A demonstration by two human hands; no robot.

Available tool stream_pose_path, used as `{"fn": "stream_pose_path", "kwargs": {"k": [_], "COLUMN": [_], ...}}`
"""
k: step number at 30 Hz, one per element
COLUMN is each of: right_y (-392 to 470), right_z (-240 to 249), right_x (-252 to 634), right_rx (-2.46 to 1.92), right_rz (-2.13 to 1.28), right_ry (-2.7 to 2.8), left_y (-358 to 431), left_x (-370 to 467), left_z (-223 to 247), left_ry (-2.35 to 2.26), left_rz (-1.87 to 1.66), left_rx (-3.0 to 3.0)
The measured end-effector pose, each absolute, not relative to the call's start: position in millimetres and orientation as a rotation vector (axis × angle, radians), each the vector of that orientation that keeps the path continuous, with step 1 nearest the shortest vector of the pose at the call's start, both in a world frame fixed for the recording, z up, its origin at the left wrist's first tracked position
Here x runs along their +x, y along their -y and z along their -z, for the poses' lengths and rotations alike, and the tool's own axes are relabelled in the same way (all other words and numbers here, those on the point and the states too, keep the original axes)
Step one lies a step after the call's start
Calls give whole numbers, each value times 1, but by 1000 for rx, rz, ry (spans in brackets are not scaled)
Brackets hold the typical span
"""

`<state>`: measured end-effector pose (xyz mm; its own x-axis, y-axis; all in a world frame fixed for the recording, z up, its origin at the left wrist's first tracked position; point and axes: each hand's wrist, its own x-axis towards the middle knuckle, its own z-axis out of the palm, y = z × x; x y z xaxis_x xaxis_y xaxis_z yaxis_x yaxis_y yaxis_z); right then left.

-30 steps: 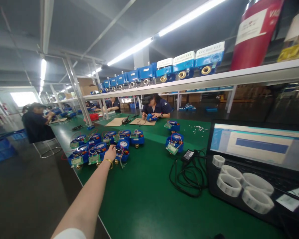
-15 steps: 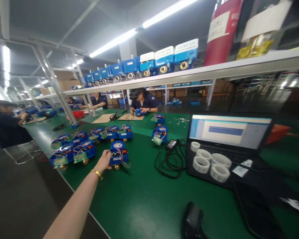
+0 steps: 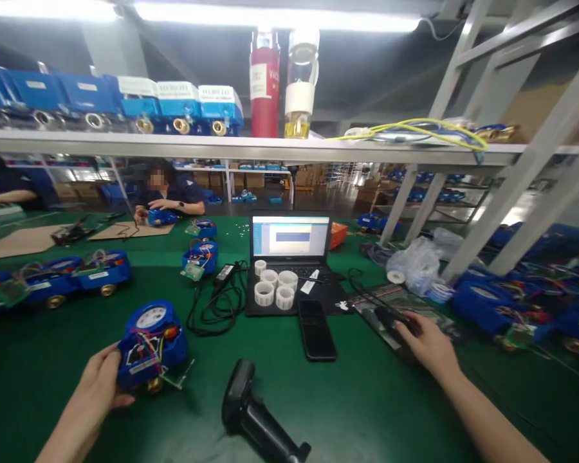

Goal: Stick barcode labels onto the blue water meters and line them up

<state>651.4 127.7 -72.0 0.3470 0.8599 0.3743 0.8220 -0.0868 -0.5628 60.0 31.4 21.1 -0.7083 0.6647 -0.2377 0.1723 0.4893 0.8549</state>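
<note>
My left hand grips a blue water meter by its left side, at the front left of the green bench. Its round dial faces up, and loose coloured wires and a small circuit board hang from its front. To the right, my right hand is wrapped over a black computer mouse on a patterned mouse pad. A black barcode scanner lies between my hands. Behind it are a black phone and an open laptop.
Label rolls sit on the laptop, beside a coiled black cable. More opened meters line the left, and others the right. A white shelf crosses above, with slanted metal posts at right. A co-worker sits opposite.
The view has swung right. My left hand has brought the water meter from beside the row of meters closer to me. My right hand has come into view on the mouse.
</note>
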Motion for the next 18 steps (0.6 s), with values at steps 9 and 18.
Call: {"fn": "stream_pose_path", "kwargs": {"k": [9, 18], "right_y": [-156, -160], "right_z": [106, 114], "right_x": [656, 657], "right_rx": [-1866, -1793], "right_rz": [135, 376], "right_ry": [1771, 1805], "left_y": [-10, -5], "left_x": [51, 57], "left_z": [-9, -2], "left_ry": [-2144, -2440], "left_rz": [-1259, -1217], "left_rx": [669, 686]}}
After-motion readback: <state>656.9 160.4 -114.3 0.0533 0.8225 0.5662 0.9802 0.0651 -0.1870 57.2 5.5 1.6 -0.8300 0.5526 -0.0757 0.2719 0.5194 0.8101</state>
